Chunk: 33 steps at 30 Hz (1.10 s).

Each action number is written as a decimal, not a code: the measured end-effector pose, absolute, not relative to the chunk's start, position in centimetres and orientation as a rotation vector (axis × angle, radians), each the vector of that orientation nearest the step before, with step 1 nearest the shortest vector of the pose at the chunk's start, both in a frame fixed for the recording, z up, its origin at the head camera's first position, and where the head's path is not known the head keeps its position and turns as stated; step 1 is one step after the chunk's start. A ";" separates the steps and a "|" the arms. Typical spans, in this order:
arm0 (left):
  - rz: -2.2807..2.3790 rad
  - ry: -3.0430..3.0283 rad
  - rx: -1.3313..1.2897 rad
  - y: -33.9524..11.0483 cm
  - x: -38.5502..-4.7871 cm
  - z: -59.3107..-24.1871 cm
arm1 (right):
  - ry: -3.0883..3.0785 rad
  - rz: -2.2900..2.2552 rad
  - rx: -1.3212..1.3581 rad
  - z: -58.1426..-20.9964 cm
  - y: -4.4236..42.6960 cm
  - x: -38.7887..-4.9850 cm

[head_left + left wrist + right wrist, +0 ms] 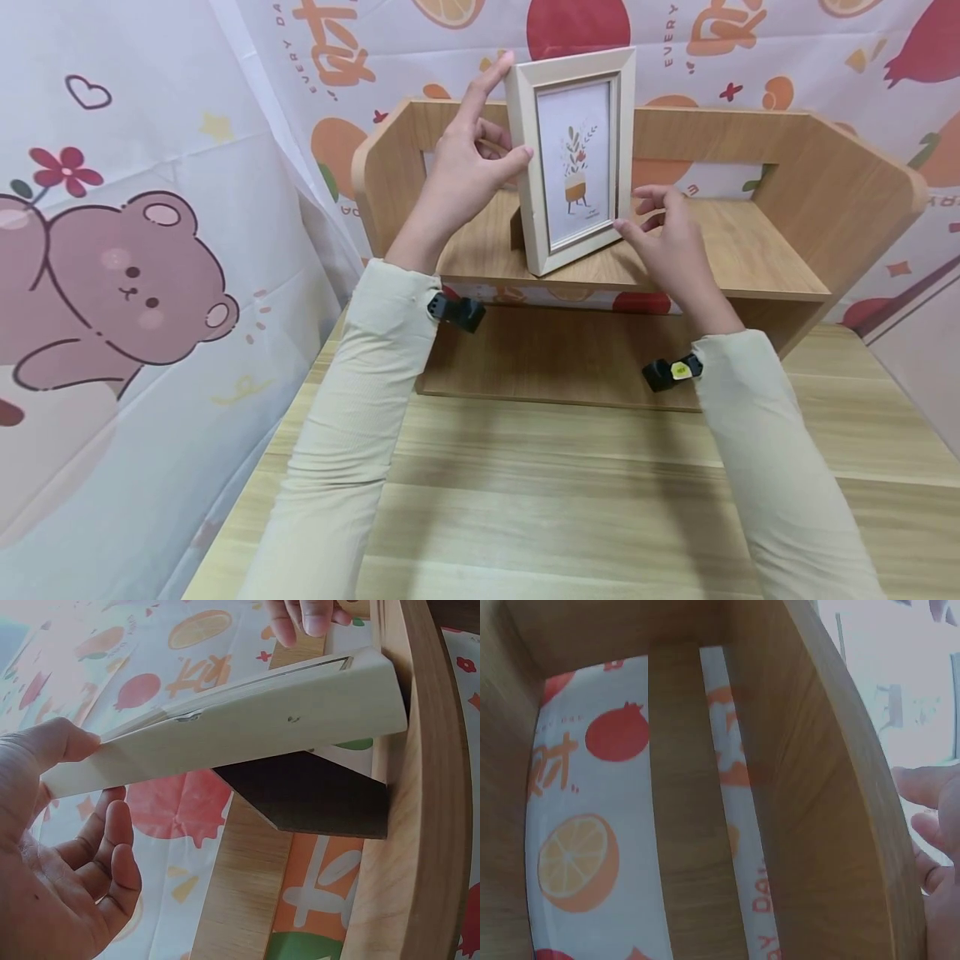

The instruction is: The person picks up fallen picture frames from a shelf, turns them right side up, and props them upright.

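Note:
A cream picture frame (530, 167) with a potted-plant print stands slightly tilted at the front of the wooden shelf's upper board (480, 250). My left hand (465, 158) holds its left side, thumb in front and index finger at the top corner. In the left wrist view the thumb and fingers of that hand (60, 847) pinch the frame (247, 724), whose dark back stand (307, 791) sticks out. By the lower right corner is my right hand (671, 242), fingers loosely bent, thumb tip at the edge; contact is unclear. The right wrist view shows this hand (939, 825) beside the shelf.
The shelf unit has a raised right side panel (840, 183) and a lower board (555, 354). It stands on a light wooden table (570, 500). Behind it hangs a fruit-print cloth (450, 50), with a bear-print cloth (135, 275) on the left.

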State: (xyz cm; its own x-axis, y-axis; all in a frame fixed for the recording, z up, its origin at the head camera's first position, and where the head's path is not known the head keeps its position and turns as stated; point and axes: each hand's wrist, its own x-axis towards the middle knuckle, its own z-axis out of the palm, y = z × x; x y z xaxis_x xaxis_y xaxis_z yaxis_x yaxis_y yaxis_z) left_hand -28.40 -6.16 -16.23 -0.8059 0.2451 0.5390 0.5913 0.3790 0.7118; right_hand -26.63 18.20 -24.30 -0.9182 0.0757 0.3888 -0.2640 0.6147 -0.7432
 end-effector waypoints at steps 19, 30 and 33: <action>-1.414 -2.316 -0.728 -6.1 -28.5 -16.4 | -2.685 1.288 0.225 -24.0 19.6 -28.6; -1.403 -2.333 -0.724 -6.1 -28.5 -16.4 | -2.678 1.321 0.222 -24.0 19.7 -28.1; -1.398 -2.329 -0.738 -6.1 -28.5 -16.4 | -2.665 1.327 0.226 -24.0 19.7 -27.9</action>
